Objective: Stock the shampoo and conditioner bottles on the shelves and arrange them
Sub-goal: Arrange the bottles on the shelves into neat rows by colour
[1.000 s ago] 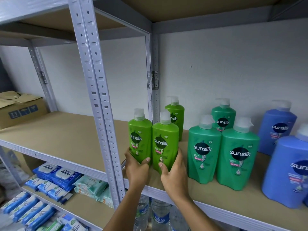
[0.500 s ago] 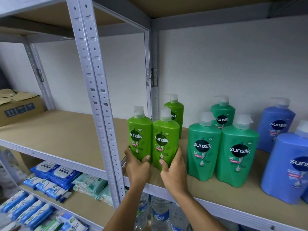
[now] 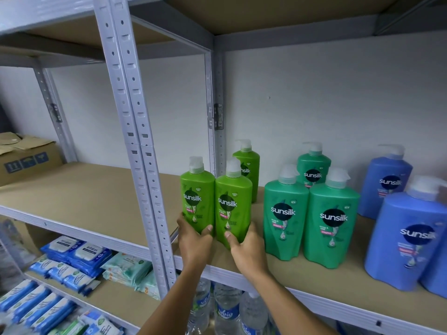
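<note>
At the left end of a brown shelf board [image 3: 314,281], we hold two light-green shampoo bottles side by side, flanks touching, labels facing out. Our left hand [image 3: 194,240] wraps the base of the left front bottle [image 3: 197,199], thumb across its front; our right hand [image 3: 246,247] cups the base of the right front bottle [image 3: 233,204] the same way. A third light-green bottle [image 3: 246,168] stands behind them by the wall, and the teal bottles [image 3: 312,218] stand just beside to the right, with blue bottles [image 3: 406,233] farther along. To finish this step well, we judge it best to slide the pair low and level, bases flat on the board, squaring both fronts to the shelf edge and keeping clear of the grey upright [image 3: 145,165] at left, before letting go so the tall pump tops do not rock.
</note>
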`<state>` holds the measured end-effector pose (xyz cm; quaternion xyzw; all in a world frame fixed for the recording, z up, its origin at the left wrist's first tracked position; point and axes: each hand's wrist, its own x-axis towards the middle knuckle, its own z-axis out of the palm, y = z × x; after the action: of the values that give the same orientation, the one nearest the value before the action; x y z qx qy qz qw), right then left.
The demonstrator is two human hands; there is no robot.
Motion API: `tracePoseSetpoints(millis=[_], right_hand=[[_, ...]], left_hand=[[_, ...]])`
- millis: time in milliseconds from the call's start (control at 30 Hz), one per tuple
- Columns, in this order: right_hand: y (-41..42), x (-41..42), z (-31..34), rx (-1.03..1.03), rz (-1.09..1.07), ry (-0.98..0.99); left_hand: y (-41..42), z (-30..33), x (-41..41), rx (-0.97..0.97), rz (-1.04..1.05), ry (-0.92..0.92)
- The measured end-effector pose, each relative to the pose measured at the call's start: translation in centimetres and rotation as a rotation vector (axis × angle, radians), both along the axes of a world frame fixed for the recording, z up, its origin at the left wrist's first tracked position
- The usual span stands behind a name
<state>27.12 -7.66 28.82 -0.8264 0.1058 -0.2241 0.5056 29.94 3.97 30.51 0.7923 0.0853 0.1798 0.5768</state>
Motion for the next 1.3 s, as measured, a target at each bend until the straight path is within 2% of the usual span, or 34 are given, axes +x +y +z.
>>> tracePoseSetpoints(millis=[133, 267, 333, 467, 567, 800, 900, 1067, 1200, 1300], right_hand=[[-0.9, -2.1, -0.2, -0.127, 0.059, 0.075], [-2.7, -6.5, -0.5, -0.534, 0.141, 0.08], [-4.3, -9.0, -0.9, -0.685, 0.218, 0.017], [-8.6, -13.8, -2.1, -0.829, 0.205, -0.057], [-11.7, -17.2, -1.4, -0.893, 0.161, -0.03], [-20.7, -24.4, -0.4, -0.883, 0.035, 0.15], [-24.5, -27.3, 0.0, -0.847, -0.048, 0.187], [-30.2, -31.2, 0.5, -0.772, -0.155, 0.293], [-33.8, -33.3, 0.5, -0.61, -0.259, 0.31], [-35.8, -34.3, 0.9, -0.376, -0.438, 0.188]], left_hand=[[-0.2, 0.1, -0.5, 0.068, -0.008, 0.036], [-0.4, 0.4, -2.0, 0.059, 0.008, 0.087], [-0.5, 0.4, -3.2, 0.068, -0.007, 0.1], [-1.1, 0.2, -6.3, 0.235, -0.08, 0.116], [-3.0, 0.2, -8.9, 0.356, -0.157, 0.102], [-11.1, -0.2, -14.0, 0.542, -0.465, 0.049], [-15.3, -0.6, -15.6, 0.64, -0.583, -0.033], [-21.9, -1.0, -18.3, 0.696, -0.755, -0.178], [-26.7, -1.3, -20.5, 0.758, -0.92, -0.323], [-30.2, -1.5, -21.7, 0.769, -1.023, -0.4]])
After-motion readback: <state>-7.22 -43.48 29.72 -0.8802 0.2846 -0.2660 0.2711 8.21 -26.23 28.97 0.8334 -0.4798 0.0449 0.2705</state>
